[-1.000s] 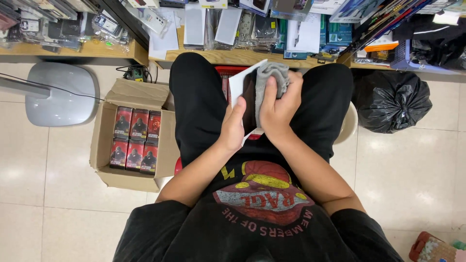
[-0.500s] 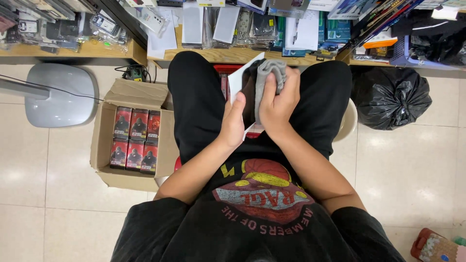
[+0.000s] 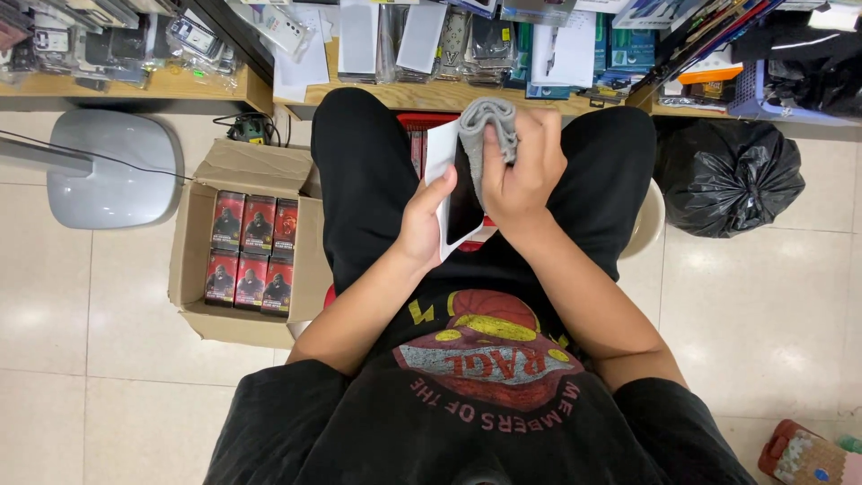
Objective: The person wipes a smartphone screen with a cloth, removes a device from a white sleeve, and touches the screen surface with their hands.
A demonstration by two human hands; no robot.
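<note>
While the left hand pinches the flat white card w/ its dark glossy panel by one long edge, thumb on the front, fingers hidden behind, the right hand is curled shut round a bunched grey cloth pressed on the panel's upper part. The panel sits tilted above the lap, between the black-trousered knees, resting on nothing.

Risk, as I judge it: the grip is only at one edge, so a hard rub from the cloth could twist the card out of the fingers and drop it onto the red stool or tiled floor. The thumb on the front may also smear the glossy face.

Room: open air over the lap. The wooden shelf edge w/ packed goods lies just past the knees, so a forward push is tight. An open cardboard box of red packs sits beside the left leg, a black bin bag beside the right.
</note>
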